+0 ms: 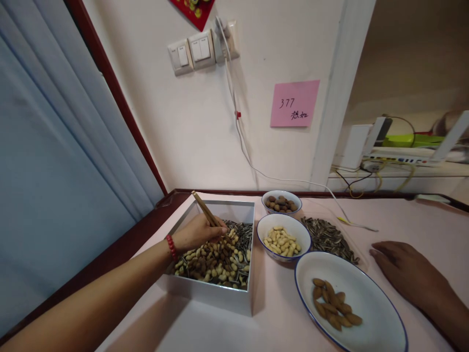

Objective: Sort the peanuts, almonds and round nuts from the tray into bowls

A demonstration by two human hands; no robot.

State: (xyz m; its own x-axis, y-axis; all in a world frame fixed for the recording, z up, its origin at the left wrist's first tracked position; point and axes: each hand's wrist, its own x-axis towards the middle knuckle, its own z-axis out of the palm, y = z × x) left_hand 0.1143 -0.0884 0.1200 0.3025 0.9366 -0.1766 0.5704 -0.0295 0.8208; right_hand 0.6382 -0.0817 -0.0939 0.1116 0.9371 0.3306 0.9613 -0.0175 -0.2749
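Observation:
In a silver-grey square box [220, 288], peanuts [216, 266] lie mixed with striped sunflower seeds [242, 234]. My left hand [203, 229], with a red bead bracelet at its wrist, is over the box and closed around wooden chopsticks [205, 209]. Their lower ends point down among the nuts, partly hidden by my fingers. Palm down on the table, my right hand [397, 261] has its fingers stretched out and holds nothing. Nearest to it are an oval plate [381, 313] of almonds [333, 303] and a pile of sunflower seeds [326, 237].
Right of the box stands a blue-rimmed bowl [269, 249] of peanuts [281, 241]. Behind it, a smaller bowl [282, 194] holds round brown nuts [281, 204]. A white cable [282, 179] hangs down the wall onto the table. A blue curtain [66, 146] borders the left side.

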